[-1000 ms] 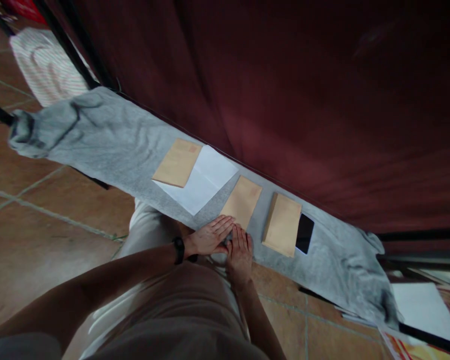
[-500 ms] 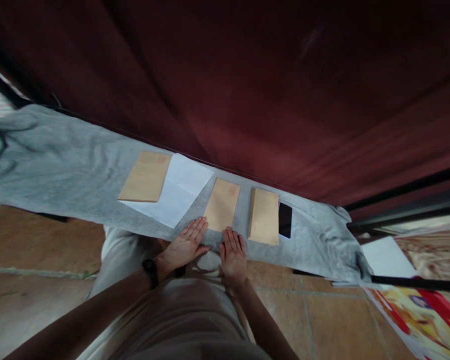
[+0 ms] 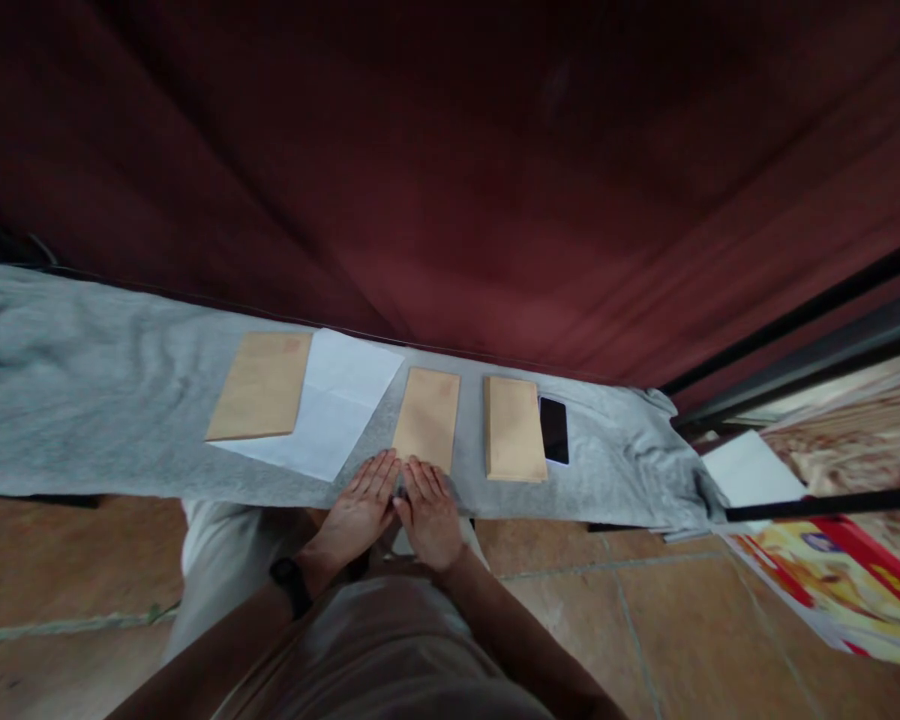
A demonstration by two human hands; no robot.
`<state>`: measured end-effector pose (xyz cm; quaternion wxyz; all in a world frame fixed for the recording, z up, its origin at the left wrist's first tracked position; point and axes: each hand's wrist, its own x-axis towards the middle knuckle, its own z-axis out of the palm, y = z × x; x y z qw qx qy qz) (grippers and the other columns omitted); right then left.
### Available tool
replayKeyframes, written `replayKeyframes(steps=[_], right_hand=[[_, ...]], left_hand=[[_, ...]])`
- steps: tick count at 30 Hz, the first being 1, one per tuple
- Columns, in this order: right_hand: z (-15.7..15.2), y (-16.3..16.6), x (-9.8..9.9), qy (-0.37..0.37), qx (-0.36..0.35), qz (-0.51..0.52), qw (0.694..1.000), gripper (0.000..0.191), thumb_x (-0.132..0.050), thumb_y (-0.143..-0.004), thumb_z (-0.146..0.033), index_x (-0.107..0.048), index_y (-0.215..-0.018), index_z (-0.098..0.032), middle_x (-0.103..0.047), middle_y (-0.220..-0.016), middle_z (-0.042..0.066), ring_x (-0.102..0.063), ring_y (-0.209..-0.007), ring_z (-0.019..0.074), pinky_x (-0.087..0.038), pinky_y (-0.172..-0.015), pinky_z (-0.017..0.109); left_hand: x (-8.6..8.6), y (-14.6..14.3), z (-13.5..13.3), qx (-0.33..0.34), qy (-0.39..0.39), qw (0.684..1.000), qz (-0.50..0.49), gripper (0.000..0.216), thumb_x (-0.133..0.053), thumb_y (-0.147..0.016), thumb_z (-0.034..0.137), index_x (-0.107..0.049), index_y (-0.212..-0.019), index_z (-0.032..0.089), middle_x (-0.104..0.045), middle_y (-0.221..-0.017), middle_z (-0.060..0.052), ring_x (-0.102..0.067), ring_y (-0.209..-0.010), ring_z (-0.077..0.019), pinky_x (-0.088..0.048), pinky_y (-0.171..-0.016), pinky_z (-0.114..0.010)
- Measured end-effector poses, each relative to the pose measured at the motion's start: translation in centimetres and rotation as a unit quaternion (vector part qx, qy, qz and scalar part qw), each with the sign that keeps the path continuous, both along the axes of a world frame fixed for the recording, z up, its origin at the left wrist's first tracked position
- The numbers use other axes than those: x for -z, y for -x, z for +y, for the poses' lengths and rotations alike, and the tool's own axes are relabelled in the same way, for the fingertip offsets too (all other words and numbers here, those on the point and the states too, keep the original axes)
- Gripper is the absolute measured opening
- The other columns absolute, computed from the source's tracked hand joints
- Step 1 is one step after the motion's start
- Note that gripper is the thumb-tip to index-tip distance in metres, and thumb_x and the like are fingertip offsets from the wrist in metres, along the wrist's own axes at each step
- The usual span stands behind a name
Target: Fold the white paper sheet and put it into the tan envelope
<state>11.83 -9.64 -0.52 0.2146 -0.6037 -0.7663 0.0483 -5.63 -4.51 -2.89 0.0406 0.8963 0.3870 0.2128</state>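
My left hand and my right hand lie flat side by side on the near edge of a grey cloth, fingers stretched out, holding nothing. Their fingertips reach the near end of the middle brown envelope. To its right lies a thicker stack of brown envelopes with a black phone beside it. To the left a third brown envelope rests partly on a white sheet of paper. A dark band sits on my left wrist.
A dark red curtain hangs right behind the cloth-covered surface. At the right are black bars, a white sheet and a colourful printed sheet. Brown tiled floor runs below.
The view has swung so the cloth now runs level. My hands have drawn together, thumbs touching, and stay flat at the near end of the middle envelope.
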Motion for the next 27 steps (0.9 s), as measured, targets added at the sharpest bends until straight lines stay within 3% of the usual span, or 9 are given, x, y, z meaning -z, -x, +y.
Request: replayKeyframes(steps=[6, 11, 16, 19, 23, 27], right_hand=[[-1.1, -2.6, 0.7, -0.011, 0.042, -0.011, 0.999, 0.053, -0.047, -0.106, -0.029, -0.044, -0.158, -0.014, -0.048, -0.161, 0.012, -0.044, -0.151, 0.0236, -0.039, -0.124, 0.046], [-1.3, -3.2, 0.7, -0.006, 0.057, -0.013, 0.998, 0.054, -0.048, -0.106, -0.027, -0.043, -0.158, -0.015, -0.047, -0.162, 0.012, -0.044, -0.150, 0.0240, -0.038, -0.125, 0.046], [-1.1, -2.9, 0.8, -0.013, 0.063, -0.009, 0.998, 0.054, -0.050, -0.104, -0.026, -0.045, -0.157, -0.015, -0.050, -0.160, 0.012, -0.046, -0.149, 0.0231, -0.037, -0.125, 0.045], [-0.9, -2.6, 0.8, -0.016, 0.073, 0.004, 0.997, 0.051, -0.047, -0.104, -0.023, -0.050, -0.154, -0.016, -0.054, -0.157, 0.011, -0.050, -0.146, 0.0231, -0.038, -0.124, 0.044], [-0.2, -2.1, 0.1, -0.019, 0.100, 0.016, 0.995, 0.046, -0.047, -0.101, -0.019, -0.059, -0.146, -0.017, -0.061, -0.151, 0.011, -0.057, -0.139, 0.0253, -0.041, -0.121, 0.046], [0.7, -1.4, -1.4, -0.001, 0.122, 0.002, 0.992, 0.040, -0.052, -0.099, -0.019, -0.064, -0.136, -0.020, -0.069, -0.140, 0.011, -0.066, -0.123, 0.0271, -0.050, -0.108, 0.044]], left_hand=[[0.0, -0.1, -0.1, -0.012, -0.031, 0.999, -0.013, 0.063, -0.050, -0.102, 0.048, -0.049, -0.152, 0.010, -0.052, -0.156, -0.022, -0.048, -0.147, -0.0336, -0.042, -0.120, -0.050], [-0.6, -0.9, 0.0, -0.059, 0.011, 0.997, -0.048, 0.052, -0.045, -0.104, 0.044, -0.057, -0.144, 0.014, -0.059, -0.150, -0.020, -0.055, -0.141, -0.0336, -0.048, -0.113, -0.053], [-1.3, -3.0, 1.3, -0.134, 0.078, 0.975, -0.162, 0.042, -0.048, -0.099, 0.033, -0.062, -0.136, 0.019, -0.071, -0.129, -0.014, -0.067, -0.120, -0.0307, -0.055, -0.103, -0.051], [-1.5, -4.0, 2.6, -0.175, 0.136, 0.941, -0.255, 0.044, -0.056, -0.092, 0.036, -0.063, -0.132, 0.020, -0.074, -0.112, -0.011, -0.071, -0.101, -0.0286, -0.059, -0.092, -0.049], [-1.7, -4.3, 4.5, -0.241, 0.263, 0.863, -0.357, 0.055, -0.063, -0.077, 0.036, -0.063, -0.128, 0.015, -0.069, -0.081, -0.003, -0.070, -0.073, -0.0239, -0.060, -0.074, -0.042], [-2.9, -4.6, 5.3, -0.213, 0.355, 0.813, -0.409, 0.050, -0.062, -0.071, 0.031, -0.066, -0.119, 0.018, -0.064, -0.069, 0.003, -0.065, -0.064, -0.0190, -0.055, -0.065, -0.033]])
